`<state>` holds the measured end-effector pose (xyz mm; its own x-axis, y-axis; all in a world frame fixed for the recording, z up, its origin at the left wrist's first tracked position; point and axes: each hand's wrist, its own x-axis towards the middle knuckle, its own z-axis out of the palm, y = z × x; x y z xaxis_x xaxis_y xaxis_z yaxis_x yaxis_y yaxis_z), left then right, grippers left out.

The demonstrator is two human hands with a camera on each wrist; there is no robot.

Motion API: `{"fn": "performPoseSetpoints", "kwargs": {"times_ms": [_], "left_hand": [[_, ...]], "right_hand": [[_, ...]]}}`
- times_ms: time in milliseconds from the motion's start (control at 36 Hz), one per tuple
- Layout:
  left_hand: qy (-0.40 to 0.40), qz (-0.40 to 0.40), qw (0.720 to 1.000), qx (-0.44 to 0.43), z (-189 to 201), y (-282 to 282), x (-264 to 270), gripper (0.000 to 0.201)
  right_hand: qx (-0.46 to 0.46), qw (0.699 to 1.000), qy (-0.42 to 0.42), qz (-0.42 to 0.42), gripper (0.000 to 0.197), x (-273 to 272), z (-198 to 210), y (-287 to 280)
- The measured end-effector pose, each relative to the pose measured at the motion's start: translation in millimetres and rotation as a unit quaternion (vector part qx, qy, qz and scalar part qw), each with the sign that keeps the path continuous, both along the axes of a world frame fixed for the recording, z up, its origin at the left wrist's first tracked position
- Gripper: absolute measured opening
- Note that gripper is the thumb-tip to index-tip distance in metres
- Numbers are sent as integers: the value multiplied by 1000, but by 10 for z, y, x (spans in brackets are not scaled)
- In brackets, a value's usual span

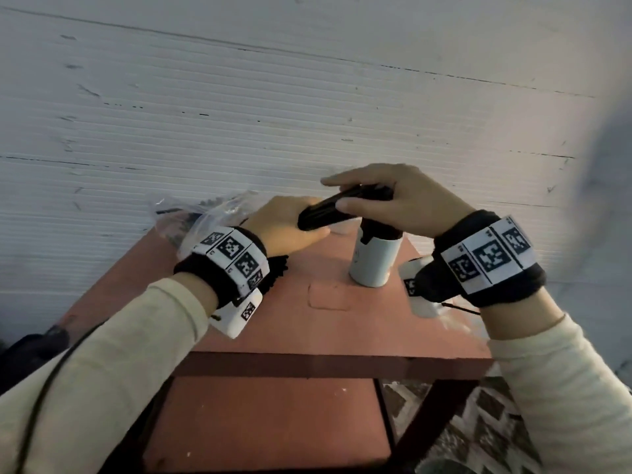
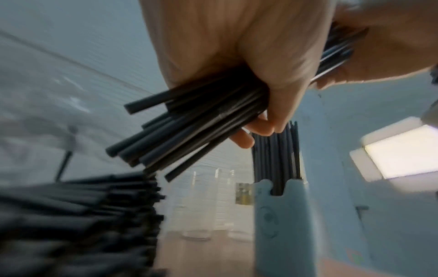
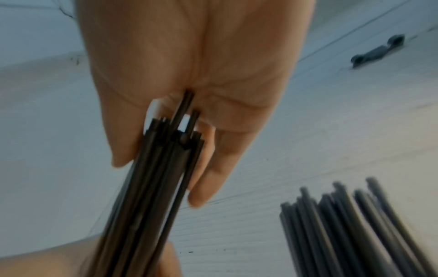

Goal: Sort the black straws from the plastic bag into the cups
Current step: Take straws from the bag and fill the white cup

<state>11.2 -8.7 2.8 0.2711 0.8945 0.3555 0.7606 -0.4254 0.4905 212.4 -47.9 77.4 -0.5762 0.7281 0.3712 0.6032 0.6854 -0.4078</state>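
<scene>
In the head view, two cream sleeves are lying nearest to the camera, each wrist wearing a black band with printed markers. Beyond them, the left hand is closing around the lower end of a bundle of black straws, and the right hand is taking the upper end between thumb and fingers, the index finger staying straight. The bundle is hanging tilted just above a white cup, which is standing on the red table and already holding straws. The plastic bag is lying at the far left corner.

In the left wrist view, the curled fingers are wrapping the bundle; more straws are lying below, and clear cups are standing behind.

In the right wrist view, the palm is pressing the straw ends, with its fingers lying nearly straight along them.
</scene>
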Motion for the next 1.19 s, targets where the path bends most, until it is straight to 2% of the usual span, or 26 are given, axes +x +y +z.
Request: {"fn": "performPoseSetpoints", "kwargs": {"times_ms": [83,167,278,333,444,472,611,750,805,889,1000,1055,1139,1194], "left_hand": [[-109,-19,993,-35,6,-50,202,16],[-193,-77,975,-76,-47,-100,412,9],[-254,-111,952,-131,-161,-149,594,13],[-279,-118,942,-148,-219,-169,637,12],[-275,-107,938,-183,-361,-161,621,15],[-267,-104,938,-194,-386,-158,613,17],[-263,-111,932,-222,-418,-143,577,9],[-272,-99,919,-267,-498,-79,554,23],[-260,-94,919,-281,-537,-67,552,23],[-248,-82,925,-276,-554,-54,562,39],[-273,-67,922,-266,-528,-19,551,37],[-271,-89,927,-244,-479,-14,521,38],[-270,-148,922,-236,-327,-50,490,28],[-229,-200,924,-231,-211,-92,495,27]], "right_hand": [[118,992,54,-4,39,36,64,-29],[211,970,120,15,43,-41,64,-20],[255,952,168,-3,25,-149,-19,52],[245,956,158,-24,18,-169,-89,101],[175,983,42,-44,13,-164,-288,208],[165,985,34,-38,14,-167,-340,223],[162,982,87,-34,14,-192,-436,258],[147,985,83,-29,17,-213,-463,261],[156,984,81,-28,22,-220,-471,249],[168,981,84,-39,38,-211,-451,220],[182,973,120,-73,58,-122,-368,167],[156,974,134,-93,68,-43,-317,135],[75,980,135,-122,79,74,-243,107],[6,987,97,-124,76,133,-233,137]]}}
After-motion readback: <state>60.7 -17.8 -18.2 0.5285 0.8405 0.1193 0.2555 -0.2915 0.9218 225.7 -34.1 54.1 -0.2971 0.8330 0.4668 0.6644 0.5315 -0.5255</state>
